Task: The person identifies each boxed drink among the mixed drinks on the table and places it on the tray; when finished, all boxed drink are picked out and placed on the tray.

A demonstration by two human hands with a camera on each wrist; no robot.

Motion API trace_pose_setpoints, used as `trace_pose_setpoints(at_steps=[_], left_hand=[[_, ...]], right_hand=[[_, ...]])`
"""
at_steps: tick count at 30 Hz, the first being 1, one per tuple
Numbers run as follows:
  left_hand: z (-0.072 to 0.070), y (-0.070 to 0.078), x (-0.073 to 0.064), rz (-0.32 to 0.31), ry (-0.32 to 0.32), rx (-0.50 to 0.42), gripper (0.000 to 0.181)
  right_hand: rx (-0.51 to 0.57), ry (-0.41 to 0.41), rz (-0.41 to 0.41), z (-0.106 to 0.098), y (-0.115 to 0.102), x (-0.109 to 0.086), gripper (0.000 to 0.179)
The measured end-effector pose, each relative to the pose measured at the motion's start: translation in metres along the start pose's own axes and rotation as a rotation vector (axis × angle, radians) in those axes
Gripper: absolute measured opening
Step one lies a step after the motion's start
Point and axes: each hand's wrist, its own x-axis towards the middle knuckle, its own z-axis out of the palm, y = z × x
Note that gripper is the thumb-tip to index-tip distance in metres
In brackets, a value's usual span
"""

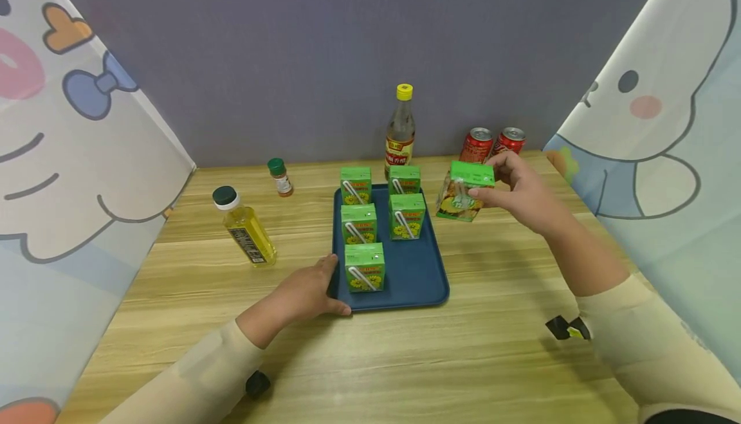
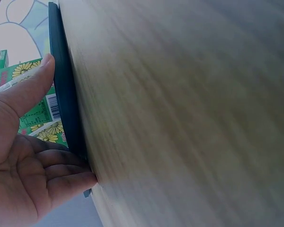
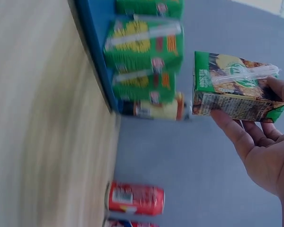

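Observation:
My right hand [image 1: 529, 199] grips a drink carton [image 1: 457, 195] above the table, right of the blue tray [image 1: 413, 276]. This carton has a green top, brown-and-yellow printed sides and a straw, seen tilted in the right wrist view. On the tray stand several green drink cartons [image 1: 365, 269] with yellow flowers and white straws, two columns of them. At the tray's near left corner rests my left hand [image 1: 303, 289], its thumb along the front rim and its fairly straight fingers against the left side.
Left of the tray stand a bottle of yellow oil [image 1: 251, 234] and a small green-capped seasoning jar [image 1: 280, 179]. Behind it is a yellow-capped sauce bottle [image 1: 401, 134]. Two red cans [image 1: 476, 146] stand at the back right, near the grey wall [image 1: 289, 57].

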Motion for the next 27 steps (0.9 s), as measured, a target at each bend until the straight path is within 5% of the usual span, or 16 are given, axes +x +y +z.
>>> trace_pose_setpoints(at_steps=[18, 27], left_hand=[[0.000, 0.000, 0.002, 0.015, 0.010, -0.001, 0.112], [0.001, -0.001, 0.003, 0.013, 0.004, -0.001, 0.113]], right_hand=[[-0.033, -0.270, 0.005, 0.068, 0.026, -0.029, 0.046], [0.015, -0.318, 0.014, 0.086, 0.037, -0.031, 0.045]])
